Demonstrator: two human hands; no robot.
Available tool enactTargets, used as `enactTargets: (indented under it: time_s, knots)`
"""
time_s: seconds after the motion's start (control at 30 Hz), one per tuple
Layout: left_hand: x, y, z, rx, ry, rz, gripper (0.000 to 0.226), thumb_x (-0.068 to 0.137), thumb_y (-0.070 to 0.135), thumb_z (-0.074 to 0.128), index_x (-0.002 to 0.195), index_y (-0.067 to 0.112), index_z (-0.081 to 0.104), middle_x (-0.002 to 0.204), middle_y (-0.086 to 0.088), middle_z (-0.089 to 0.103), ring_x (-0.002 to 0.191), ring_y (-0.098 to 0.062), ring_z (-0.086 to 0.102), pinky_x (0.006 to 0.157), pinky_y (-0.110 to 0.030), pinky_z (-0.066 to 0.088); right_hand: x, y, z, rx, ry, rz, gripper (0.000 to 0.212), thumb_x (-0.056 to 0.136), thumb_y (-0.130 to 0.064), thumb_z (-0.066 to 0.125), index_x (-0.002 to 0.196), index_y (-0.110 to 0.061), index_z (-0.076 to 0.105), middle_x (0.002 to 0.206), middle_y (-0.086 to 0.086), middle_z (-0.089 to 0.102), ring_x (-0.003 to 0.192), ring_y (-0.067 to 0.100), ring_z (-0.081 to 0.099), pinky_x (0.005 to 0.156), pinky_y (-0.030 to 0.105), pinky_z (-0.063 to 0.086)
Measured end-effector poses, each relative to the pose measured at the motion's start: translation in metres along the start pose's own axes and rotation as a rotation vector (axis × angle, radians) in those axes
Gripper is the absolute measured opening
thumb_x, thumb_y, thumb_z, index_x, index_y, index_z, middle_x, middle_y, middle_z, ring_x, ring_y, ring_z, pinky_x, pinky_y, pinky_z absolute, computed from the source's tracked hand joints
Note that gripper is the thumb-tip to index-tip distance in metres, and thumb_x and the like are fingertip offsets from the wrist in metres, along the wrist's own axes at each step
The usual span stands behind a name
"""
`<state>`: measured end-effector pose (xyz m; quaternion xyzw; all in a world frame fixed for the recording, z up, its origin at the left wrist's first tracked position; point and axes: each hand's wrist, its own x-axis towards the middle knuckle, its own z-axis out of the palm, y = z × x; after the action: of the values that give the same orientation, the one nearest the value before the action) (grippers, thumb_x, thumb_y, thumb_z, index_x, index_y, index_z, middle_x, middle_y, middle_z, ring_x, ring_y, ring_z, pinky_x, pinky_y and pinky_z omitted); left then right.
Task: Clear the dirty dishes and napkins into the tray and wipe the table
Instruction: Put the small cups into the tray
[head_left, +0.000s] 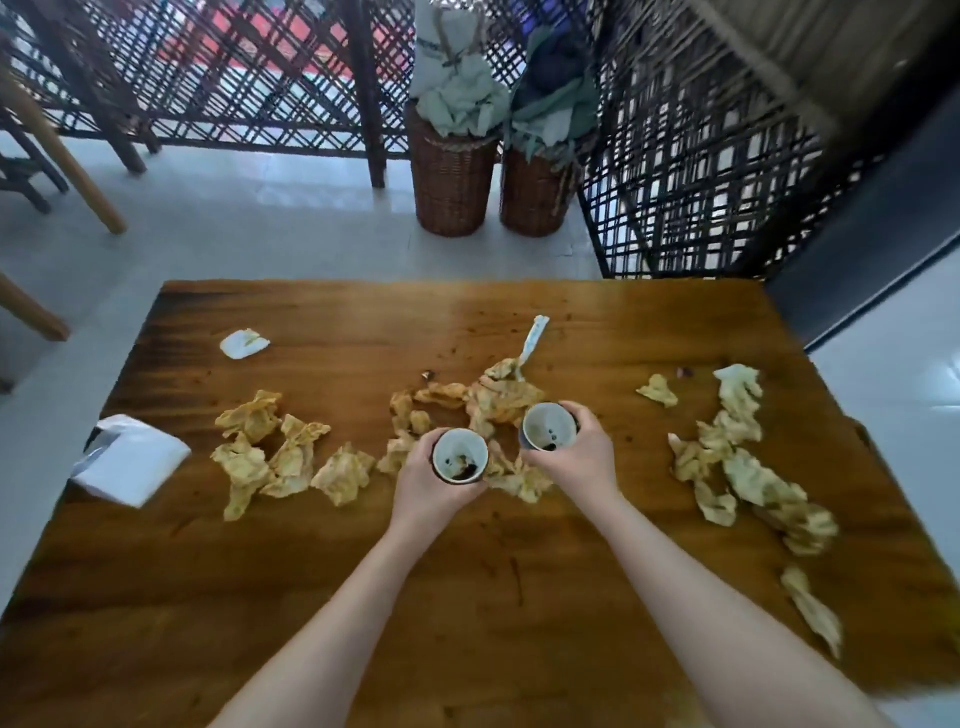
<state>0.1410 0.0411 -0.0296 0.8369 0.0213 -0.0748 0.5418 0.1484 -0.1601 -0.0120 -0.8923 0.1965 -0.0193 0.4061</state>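
My left hand (423, 486) grips a small cup (460, 456) with dark dregs inside, held above the middle of the wooden table (467, 597). My right hand (584, 452) grips a second small cup (548, 427) with dark dregs, just right of the first. Several crumpled, stained napkins lie around: a left cluster (270, 452), a middle heap (488, 400) under the cups, and a right trail (748, 467). A white spoon (534, 340) lies on the middle heap, handle pointing away. No tray is in view.
A white tissue pack (130, 457) sits at the table's left edge and a small white wrapper (243, 343) lies at the far left. Two wicker baskets (452, 176) stand on the floor beyond the table, by a lattice screen (691, 156). Wooden chair legs (67, 161) are at far left.
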Motion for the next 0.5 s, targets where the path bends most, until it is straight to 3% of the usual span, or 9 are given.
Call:
enactTargets:
  time_s: [0.23, 0.4, 0.5]
  knots:
    - [-0.037, 0.047, 0.088, 0.023, -0.109, 0.049, 0.069, 0.057, 0.022, 0.092, 0.114, 0.028, 0.053, 0.103, 0.016, 0.059, 0.098, -0.005, 0.057, 0.074, -0.003, 0.042, -0.042, 0.083, -0.102, 0.029, 0.104, 0.060, 0.079, 0.060, -0.036, 0.086, 0.129, -0.021, 0.049, 0.119, -0.005, 0.055, 0.113, 0.016, 0.051, 0.092, 0.033, 0.048]
    - [-0.068, 0.080, 0.155, 0.050, -0.196, 0.082, 0.072, 0.061, 0.021, 0.091, 0.123, 0.019, 0.054, 0.114, 0.003, 0.061, 0.107, -0.014, 0.056, 0.091, -0.030, 0.050, -0.073, 0.143, -0.168, 0.026, 0.159, 0.105, 0.078, 0.060, -0.035, 0.086, 0.128, -0.020, 0.050, 0.117, -0.003, 0.056, 0.110, 0.016, 0.053, 0.088, 0.031, 0.048]
    - [-0.089, 0.102, 0.194, 0.070, -0.212, 0.100, 0.073, 0.060, 0.022, 0.091, 0.123, 0.022, 0.054, 0.112, 0.006, 0.060, 0.104, -0.011, 0.056, 0.081, -0.018, 0.047, -0.091, 0.177, -0.205, 0.031, 0.200, 0.117, 0.075, 0.059, -0.033, 0.087, 0.123, -0.021, 0.052, 0.107, -0.009, 0.053, 0.102, 0.011, 0.052, 0.080, 0.022, 0.043]
